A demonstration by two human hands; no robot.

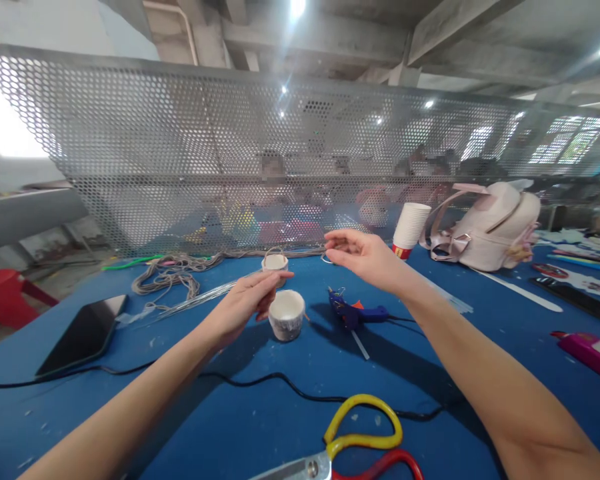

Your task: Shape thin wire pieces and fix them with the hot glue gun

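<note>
My left hand (247,297) reaches in beside a small white cup (287,317) with a grey patterned lower part. Its index finger stretches out above the rim, and the lower fingers are close to the cup's side; whether they touch it I cannot tell. Just behind stands a second small cup (275,262) with a thin looped handle. Raised over the table, my right hand (357,257) has thumb and fingers apart, with nothing plainly held. A thin pale ring shape shows by its fingertips. Below that hand, a blue glue gun (355,313) rests with a clear glue stick (360,345) near it.
Yellow-and-red-handled scissors (365,423) lie at the front edge. A black cable (275,379) crosses the blue table. Grey cord (167,277) and a phone-like black tablet (83,333) lie left. Stacked paper cups (411,227) and a pale backpack (495,227) stand right, before a perforated metal screen (180,147).
</note>
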